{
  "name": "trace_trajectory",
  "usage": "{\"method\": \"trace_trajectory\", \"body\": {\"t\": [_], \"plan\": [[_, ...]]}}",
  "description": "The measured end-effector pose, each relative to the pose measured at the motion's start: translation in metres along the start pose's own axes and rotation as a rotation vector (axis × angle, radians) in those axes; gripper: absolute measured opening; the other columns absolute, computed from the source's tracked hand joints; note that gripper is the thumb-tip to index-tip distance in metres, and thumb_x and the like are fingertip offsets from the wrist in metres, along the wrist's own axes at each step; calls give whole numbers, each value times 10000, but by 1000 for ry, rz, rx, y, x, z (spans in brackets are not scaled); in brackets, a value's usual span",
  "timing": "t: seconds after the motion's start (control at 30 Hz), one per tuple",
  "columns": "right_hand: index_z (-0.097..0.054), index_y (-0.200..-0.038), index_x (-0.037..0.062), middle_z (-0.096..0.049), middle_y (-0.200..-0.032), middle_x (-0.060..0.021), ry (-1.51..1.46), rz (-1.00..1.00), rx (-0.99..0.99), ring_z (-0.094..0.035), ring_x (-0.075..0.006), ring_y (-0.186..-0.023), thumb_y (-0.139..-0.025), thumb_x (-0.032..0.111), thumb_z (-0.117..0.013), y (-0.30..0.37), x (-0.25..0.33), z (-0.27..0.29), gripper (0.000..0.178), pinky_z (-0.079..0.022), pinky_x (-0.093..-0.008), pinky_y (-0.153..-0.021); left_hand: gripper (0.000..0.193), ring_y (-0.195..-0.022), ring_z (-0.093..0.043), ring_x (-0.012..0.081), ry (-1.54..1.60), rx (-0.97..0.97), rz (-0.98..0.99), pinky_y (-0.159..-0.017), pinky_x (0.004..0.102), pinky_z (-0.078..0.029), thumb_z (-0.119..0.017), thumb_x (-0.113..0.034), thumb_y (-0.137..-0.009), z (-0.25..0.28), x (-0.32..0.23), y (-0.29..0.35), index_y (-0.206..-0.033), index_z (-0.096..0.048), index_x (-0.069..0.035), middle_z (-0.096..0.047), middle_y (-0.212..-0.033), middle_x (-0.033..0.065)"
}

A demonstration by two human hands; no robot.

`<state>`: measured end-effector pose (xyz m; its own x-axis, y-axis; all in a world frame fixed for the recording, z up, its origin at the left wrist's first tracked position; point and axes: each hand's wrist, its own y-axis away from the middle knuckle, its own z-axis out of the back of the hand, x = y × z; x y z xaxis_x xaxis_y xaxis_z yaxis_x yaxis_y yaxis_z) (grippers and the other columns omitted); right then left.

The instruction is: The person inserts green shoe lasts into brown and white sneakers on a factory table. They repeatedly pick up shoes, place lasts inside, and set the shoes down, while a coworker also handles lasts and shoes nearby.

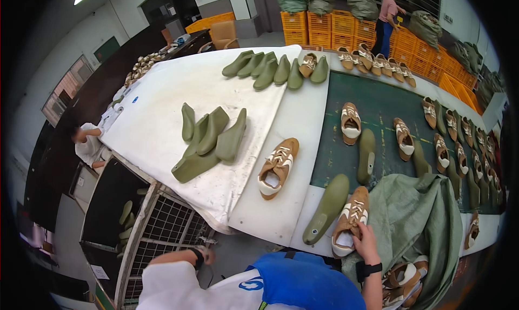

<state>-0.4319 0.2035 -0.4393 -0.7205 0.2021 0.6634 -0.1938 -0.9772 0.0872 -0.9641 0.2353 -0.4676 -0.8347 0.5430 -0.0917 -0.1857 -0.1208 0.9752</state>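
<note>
My right hand [367, 243], with a dark band at the wrist, grips a brown sneaker [354, 210] with white stripes and laces by its collar. The sneaker rests at the near edge of the table. Lying just left of it is a green shoe last [327, 208]. Further left, another brown sneaker [278, 168] stands alone on the white board. Low beside the table's near edge hangs my left hand [205, 255], apart from any shoe; its fingers are too small and blurred to make out.
A green sack [413, 212] covers the near right, with sneakers [403, 280] under it. Green lasts [197, 161] lie piled on the white cloth. Rows of sneakers and lasts line the green conveyor belt [338, 93]. Two people work farther off, near orange crates [330, 24] and at left.
</note>
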Motion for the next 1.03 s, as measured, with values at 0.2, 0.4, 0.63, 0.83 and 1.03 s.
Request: {"method": "trace_trajectory", "body": {"t": [0.2,0.4,0.63,0.83,1.03], "plan": [[-590,-1118,45,-612,-907,-171,-10,96,-97,-603,-360,-831,-787,145,-673,-2,7,13,355,-494,-412,-722,335,-959,-617,361,294,-907,-583,-842,403,-495,-580,-168,-860,90,-78,22,-1159,-582,-17,-636,-1067,208],[-637,-991,29,-621,-809,-153,-168,-176,-723,-601,-321,-724,-825,77,-598,59,-39,57,177,-475,-379,-654,234,-909,-635,145,826,-1048,-1118,-816,276,-497,-557,-30,-882,236,-226,77,-1107,-597,25,-679,-959,88],[-554,-1188,88,-479,-1229,-172,541,-612,-1298,-503,-348,-1062,-754,138,-695,166,-96,71,459,-411,-409,-911,224,-893,-632,135,414,-665,-1303,-802,263,-499,-547,-40,-906,273,-320,73,-1116,-589,24,-668,-953,76],[-489,-1209,193,-458,-1233,-184,223,-911,-1054,-567,-414,-995,-731,128,-692,215,-136,80,524,-491,-470,-804,237,-888,-651,155,235,-518,-1302,-769,272,-506,-565,-57,-894,266,-341,54,-1120,-597,8,-684,-949,93],[-500,-1072,124,-534,-1083,-148,363,-811,-1318,-586,-402,-923,-787,46,-576,228,-109,137,305,-495,-488,-763,249,-953,-659,205,143,-538,-1258,-783,287,-509,-571,-101,-901,271,-342,48,-1125,-596,5,-686,-1002,105]]}}
